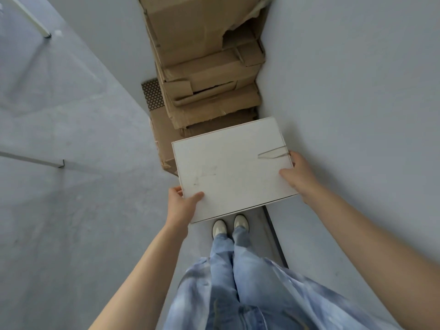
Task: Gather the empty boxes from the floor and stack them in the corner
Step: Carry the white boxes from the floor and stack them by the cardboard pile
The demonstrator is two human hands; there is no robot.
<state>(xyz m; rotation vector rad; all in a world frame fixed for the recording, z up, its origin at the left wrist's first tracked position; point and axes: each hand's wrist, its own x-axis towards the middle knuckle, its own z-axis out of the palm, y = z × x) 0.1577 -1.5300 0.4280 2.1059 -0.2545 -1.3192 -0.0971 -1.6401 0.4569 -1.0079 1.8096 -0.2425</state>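
I hold a flat white box [232,167] level in front of me, above my feet. My left hand [182,204] grips its near left corner, thumb on top. My right hand [301,176] grips its right edge, thumb on the lid beside a strip of clear tape. Just beyond the white box rises a stack of brown cardboard boxes [204,67] in the corner against the right wall. The upper boxes are torn and dented. The bottom of the stack is hidden behind the white box.
A grey wall [357,91] runs close along my right side. A perforated vent panel [152,96] sits low on the back wall left of the stack. Grey floor [71,186] spreads to the left, with a white furniture leg [35,22] at the far upper left.
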